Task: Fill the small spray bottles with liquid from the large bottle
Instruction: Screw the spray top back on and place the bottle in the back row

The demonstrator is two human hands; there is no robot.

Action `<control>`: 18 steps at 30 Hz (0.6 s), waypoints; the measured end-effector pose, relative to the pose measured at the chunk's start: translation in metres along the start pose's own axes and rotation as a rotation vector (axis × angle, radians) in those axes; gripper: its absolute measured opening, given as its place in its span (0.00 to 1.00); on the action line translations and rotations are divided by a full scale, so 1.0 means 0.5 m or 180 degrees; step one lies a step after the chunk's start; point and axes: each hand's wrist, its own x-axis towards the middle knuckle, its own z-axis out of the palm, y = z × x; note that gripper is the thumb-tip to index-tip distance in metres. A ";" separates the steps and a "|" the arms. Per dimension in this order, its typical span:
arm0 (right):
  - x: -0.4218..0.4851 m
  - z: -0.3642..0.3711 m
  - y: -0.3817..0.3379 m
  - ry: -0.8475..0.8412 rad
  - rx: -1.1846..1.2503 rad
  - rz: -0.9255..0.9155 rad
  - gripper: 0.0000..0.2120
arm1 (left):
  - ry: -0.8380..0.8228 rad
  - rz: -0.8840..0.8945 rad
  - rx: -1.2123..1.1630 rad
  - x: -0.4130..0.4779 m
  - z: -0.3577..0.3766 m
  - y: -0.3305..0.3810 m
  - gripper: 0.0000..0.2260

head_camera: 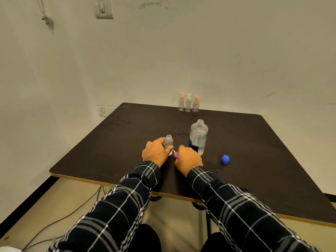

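Observation:
A small clear spray bottle (169, 142) stands upright on the dark table (254, 160) with its neck uncovered; my left hand (155, 151) grips its body. My right hand (189, 159) rests on the table just right of it, closed around a purple spray cap (175, 155) whose white tube pokes toward the bottle's base. The large clear bottle (198, 136), uncapped and holding some liquid low down, stands directly behind my right hand. Its blue cap (225, 159) lies on the table to the right.
Three small spray bottles (188, 103) with caps on stand in a row at the table's far edge against the wall. Cables run across the floor under the near-left table edge (109, 182).

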 end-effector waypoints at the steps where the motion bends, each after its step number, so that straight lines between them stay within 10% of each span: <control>1: -0.002 -0.005 0.001 0.0019 0.0068 0.0099 0.14 | 0.0001 0.0008 0.0005 0.000 -0.001 0.000 0.21; 11: -0.015 -0.097 -0.010 0.1131 -0.0267 -0.0288 0.31 | 0.0008 0.0062 0.0131 -0.003 -0.006 0.000 0.24; 18: -0.013 -0.146 0.006 0.1547 -0.0473 -0.0601 0.21 | -0.0046 0.0046 0.0167 -0.001 -0.011 0.006 0.24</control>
